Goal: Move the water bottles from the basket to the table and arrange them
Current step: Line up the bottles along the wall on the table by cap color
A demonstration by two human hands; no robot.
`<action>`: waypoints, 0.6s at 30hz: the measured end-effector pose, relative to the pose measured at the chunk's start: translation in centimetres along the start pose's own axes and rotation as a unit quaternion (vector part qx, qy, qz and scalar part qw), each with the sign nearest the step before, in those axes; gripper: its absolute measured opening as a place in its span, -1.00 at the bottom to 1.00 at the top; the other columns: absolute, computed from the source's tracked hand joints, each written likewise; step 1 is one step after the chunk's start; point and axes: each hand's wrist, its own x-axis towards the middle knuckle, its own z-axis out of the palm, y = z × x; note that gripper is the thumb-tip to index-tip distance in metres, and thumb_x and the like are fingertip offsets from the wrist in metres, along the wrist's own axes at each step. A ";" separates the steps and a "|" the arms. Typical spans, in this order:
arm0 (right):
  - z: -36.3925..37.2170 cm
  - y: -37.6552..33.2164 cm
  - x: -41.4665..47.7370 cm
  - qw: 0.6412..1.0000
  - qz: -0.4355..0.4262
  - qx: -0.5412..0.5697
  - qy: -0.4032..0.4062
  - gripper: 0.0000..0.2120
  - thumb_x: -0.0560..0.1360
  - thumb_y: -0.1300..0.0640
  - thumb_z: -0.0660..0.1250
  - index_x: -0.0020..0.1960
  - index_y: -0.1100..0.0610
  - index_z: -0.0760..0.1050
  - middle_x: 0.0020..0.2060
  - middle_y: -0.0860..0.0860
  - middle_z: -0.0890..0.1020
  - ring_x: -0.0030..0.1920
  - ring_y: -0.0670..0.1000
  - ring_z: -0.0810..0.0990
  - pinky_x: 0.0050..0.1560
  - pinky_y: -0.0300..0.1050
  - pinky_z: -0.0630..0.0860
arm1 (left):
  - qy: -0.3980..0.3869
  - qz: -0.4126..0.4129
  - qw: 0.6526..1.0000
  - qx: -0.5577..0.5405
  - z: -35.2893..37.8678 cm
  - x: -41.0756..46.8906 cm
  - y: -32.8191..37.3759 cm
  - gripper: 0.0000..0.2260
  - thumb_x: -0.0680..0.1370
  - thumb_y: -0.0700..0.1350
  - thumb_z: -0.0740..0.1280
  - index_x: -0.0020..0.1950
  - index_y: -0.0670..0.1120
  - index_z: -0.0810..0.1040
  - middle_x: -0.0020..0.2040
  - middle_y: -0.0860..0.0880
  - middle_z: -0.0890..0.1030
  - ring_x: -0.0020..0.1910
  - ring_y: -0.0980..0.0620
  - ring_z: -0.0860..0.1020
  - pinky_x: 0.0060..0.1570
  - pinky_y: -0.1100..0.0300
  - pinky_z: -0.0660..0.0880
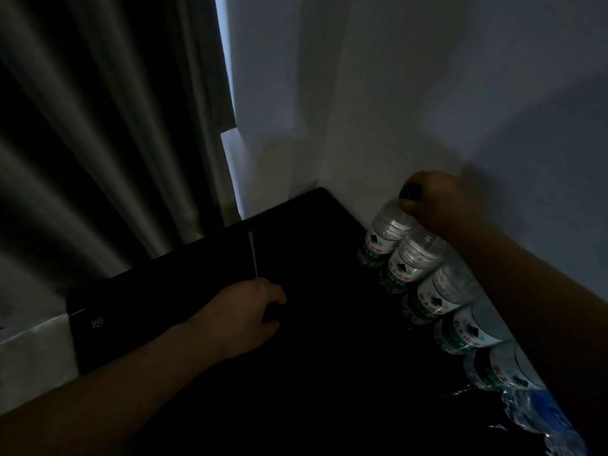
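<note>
while our right hand (437, 202) grips the far bottle (383, 235) by its cap, that bottle stands on the table (296, 241) at the far end of the row (437, 294). we judge placement in hand; next, release and align. our left hand (243, 317) lies curled; whether it holds anything we cannot tell. basket unseen; nearest bottles (539, 419) cropped.

Curtain (98, 126): dark, heavy, deeply pleated; hanging across the left side, folds slanting down toward the lower left.
Strip of daylight (222, 44): narrow, bright, bluish; between curtain edge and wall.
Wall (427, 93): plain, pale grey-white; meeting in a corner near centre, broad soft shadows on the right.
Ledge (29, 350): white, low, at lower left beneath the curtain.
</note>
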 end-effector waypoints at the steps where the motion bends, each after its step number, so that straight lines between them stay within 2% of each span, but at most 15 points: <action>1: 0.0 0.2 0.0 1.000 0.002 0.005 0.000 -0.76 0.43 0.16 0.41 0.05 0.24 0.56 -0.04 0.22 0.60 -0.01 0.24 0.57 0.02 0.09 0.54 | -0.004 0.001 1.000 0.001 0.0 0.2 0.1 -0.63 0.49 0.01 0.34 0.29 0.05 0.46 0.22 0.06 0.50 0.18 0.12 0.48 0.20 0.30 0.40; 8: 0.2 0.9 0.2 1.000 0.001 0.019 0.003 -0.75 0.43 0.16 0.42 0.06 0.25 0.57 -0.03 0.22 0.61 0.00 0.24 0.57 0.03 0.03 0.52 | -0.007 0.007 1.000 -0.009 0.3 0.7 0.7 -0.64 0.50 -0.01 0.34 0.29 0.04 0.46 0.20 0.06 0.50 0.16 0.13 0.49 0.18 0.31 0.41; 11: 0.4 0.8 0.3 1.000 -0.004 0.025 0.004 -0.76 0.42 0.16 0.42 0.04 0.25 0.57 -0.04 0.24 0.62 -0.01 0.25 0.58 0.04 0.10 0.54 | -0.011 0.000 1.000 -0.017 0.3 0.7 0.7 -0.64 0.50 -0.02 0.34 0.29 0.03 0.47 0.19 0.05 0.51 0.15 0.11 0.50 0.18 0.27 0.43; 18: 1.3 0.5 0.2 0.999 -0.009 0.026 0.027 -0.74 0.43 0.17 0.41 0.07 0.25 0.55 -0.03 0.25 0.61 -0.02 0.27 0.57 0.03 0.13 0.54 | -0.017 -0.008 1.000 -0.024 -0.1 0.9 0.5 -0.64 0.50 -0.02 0.35 0.29 0.04 0.46 0.20 0.06 0.50 0.16 0.11 0.49 0.18 0.25 0.44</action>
